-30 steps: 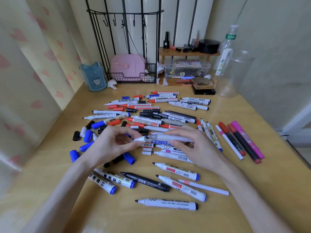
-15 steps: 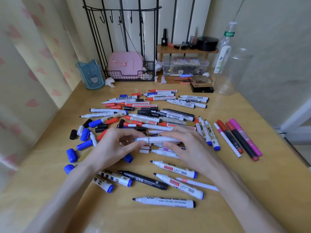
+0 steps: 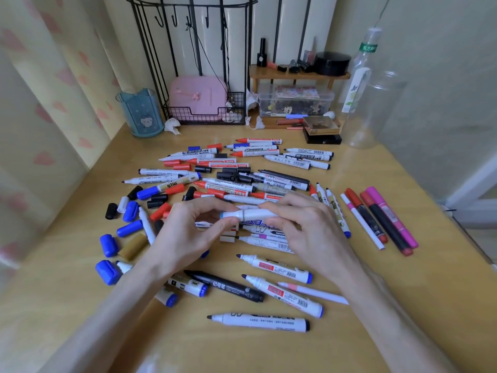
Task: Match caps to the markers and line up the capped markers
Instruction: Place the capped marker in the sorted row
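Both hands hold one white marker [image 3: 252, 214] level above the pile in the middle of the wooden table [image 3: 403, 305]. My right hand [image 3: 309, 230] grips its barrel. My left hand [image 3: 193, 232] pinches the white cap end, which has a blue band. Many uncapped markers [image 3: 258, 320] lie scattered under and around the hands. Loose blue caps [image 3: 107, 244], black caps [image 3: 110, 210] and red caps [image 3: 174, 189] lie to the left. Several capped markers [image 3: 387, 219] lie side by side on the right.
A blue cup [image 3: 141, 114], a black wire rack [image 3: 207, 111] with a pink box, a small wooden shelf [image 3: 298, 74] and clear bottles [image 3: 376, 111] stand along the back. A curtain hangs at the left, a wall stands at the right.
The hands drew closer together along the marker, and the white cap now sits against the barrel. The view shifted slightly downward.
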Available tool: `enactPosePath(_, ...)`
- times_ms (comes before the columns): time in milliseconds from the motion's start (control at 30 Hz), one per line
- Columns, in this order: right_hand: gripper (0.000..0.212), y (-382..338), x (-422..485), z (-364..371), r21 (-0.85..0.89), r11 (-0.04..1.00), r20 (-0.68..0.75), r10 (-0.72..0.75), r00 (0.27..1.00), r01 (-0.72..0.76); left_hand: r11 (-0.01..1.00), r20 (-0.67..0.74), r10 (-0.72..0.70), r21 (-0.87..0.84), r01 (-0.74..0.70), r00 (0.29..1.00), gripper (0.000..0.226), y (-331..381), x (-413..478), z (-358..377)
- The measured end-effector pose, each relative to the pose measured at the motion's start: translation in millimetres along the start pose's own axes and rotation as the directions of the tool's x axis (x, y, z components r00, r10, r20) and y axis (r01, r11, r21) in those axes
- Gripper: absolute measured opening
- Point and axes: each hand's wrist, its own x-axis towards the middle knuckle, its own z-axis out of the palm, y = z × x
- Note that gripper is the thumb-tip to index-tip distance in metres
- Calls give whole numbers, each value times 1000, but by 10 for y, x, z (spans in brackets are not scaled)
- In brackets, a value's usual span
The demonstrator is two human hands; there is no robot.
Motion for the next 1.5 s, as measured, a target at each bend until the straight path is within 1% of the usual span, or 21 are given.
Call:
enactPosePath(100,31,-11,10,20,28,1000,-23,3,1000,-2,1000,-8,-7,-10,7,1000,22,5,7,5)
enactPosePath(167,31,-10,10,30,14,1000,-35,-5,999,6,1000,-6,-14,7,14,1000,21,-4,6,12)
enactPosePath(333,31,-6,-57,73,26,999,-27,19,999,-19,1000,-9,11,23,-11,1000,18,-3,-20,48)
enactPosePath(467,28,-31,-53,106,-27,1000,-22,13,1000,-14,999,5,17,46,-17,1000,15,-22,-7,40)
enactPosePath(633,30,-1,-12,64,-69,996,-28,48,998,-50,996,-4,35,77,-35,999,20,-58,44,60)
enactPosePath(767,28,26,4,-19,-21,995,-25,94,995,-94,994,-20,47,97,-45,999,20,-11,67,98)
enactPosePath(867,29,-10,15,-84,-99,987,-27,121,992,-123,991,-41,82,111,-77,996,22,41,50,111)
enactPosePath(933,28,-55,20,-96,-122,985,-13,117,993,-118,988,-62,105,117,-97,993,25,55,27,121)
enactPosePath(1000,23,-70,29,-120,-113,987,5,120,993,-118,990,-70,110,91,-104,991,32,74,22,130)
enactPosePath(1067,19,-10,29,-223,-95,981,13,173,985,-171,994,-97,102,49,-97,990,40,100,19,139)
enactPosePath(1100,18,46,25,-306,-101,972,-4,212,977,-211,994,-117,101,44,-96,988,40,106,20,137)
enactPosePath(1133,16,118,13,-400,-138,956,-37,257,966,-259,994,-131,103,50,-98,986,37,106,25,134)
enactPosePath(1167,12,206,-5,-494,-212,923,-79,311,947,-321,993,-137,106,59,-99,985,33,96,27,135)
enactPosePath(1200,10,301,-31,-587,-304,867,-117,378,918,-396,993,-136,107,63,-99,985,30,89,26,143)
enactPosePath(1233,10,398,-64,-673,-377,791,-153,460,875,-482,993,-132,107,63,-99,985,29,83,25,157)
enactPosePath(1267,12,488,-99,-743,-411,715,-181,545,819,-567,993,-127,108,61,-101,986,29,81,22,177)
enactPosePath(1333,16,617,-165,-841,-403,607,-205,670,714,-685,993,-111,112,58,-106,987,30,88,22,226)
enactPosePath(1367,18,662,-189,-868,-396,572,-210,705,677,-718,993,-100,112,55,-107,989,30,95,25,252)
enactPosePath(1433,23,719,-209,-886,-390,533,-208,744,635,-751,993,-83,116,46,-113,990,31,116,39,301)
enactPosePath(1500,28,740,-216,-865,-376,519,-199,764,614,-768,991,-82,131,47,-128,988,31,133,49,334)
